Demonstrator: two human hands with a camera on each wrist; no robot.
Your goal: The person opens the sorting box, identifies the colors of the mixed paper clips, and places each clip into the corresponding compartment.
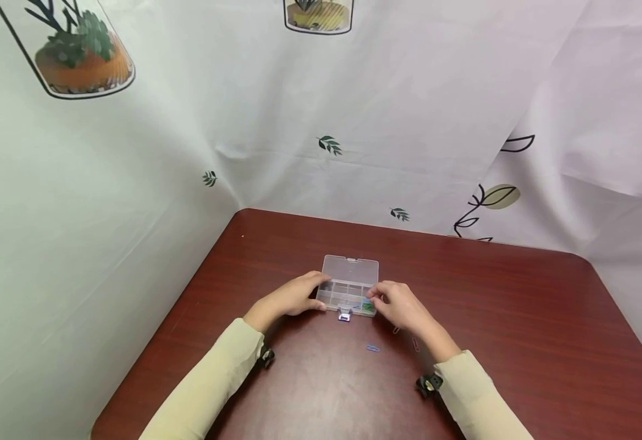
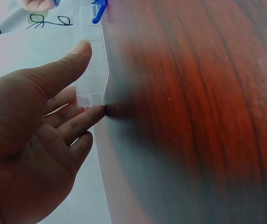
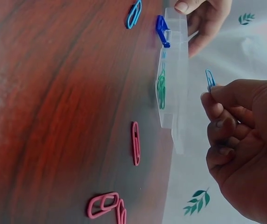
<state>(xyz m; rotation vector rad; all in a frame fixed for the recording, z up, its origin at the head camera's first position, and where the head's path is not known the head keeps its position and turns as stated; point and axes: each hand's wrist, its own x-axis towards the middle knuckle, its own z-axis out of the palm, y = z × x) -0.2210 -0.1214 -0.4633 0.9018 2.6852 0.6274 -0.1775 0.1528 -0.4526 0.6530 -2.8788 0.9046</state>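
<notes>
A clear plastic compartment box (image 1: pixel 334 300) stands on the table with its lid raised at the back. My left hand (image 1: pixel 297 296) grips its left end, thumb at the front edge and fingers round the side. Between thumb and forefinger, my right hand (image 1: pixel 400 307) pinches a blue paper clip (image 3: pixel 210 80) above the box's right end. Green paper clips (image 3: pixel 161 89) lie in the front right compartment, with blue beside them. A blue latch (image 3: pixel 162 32) hangs at the box's front.
On the brown table (image 1: pixel 321 391), a blue paper clip (image 1: pixel 372 348) lies in front of the box. Several pink paper clips (image 3: pixel 136 143) are scattered nearer the right forearm. A white patterned cloth (image 1: pixel 277 122) hangs behind the table and along its left side.
</notes>
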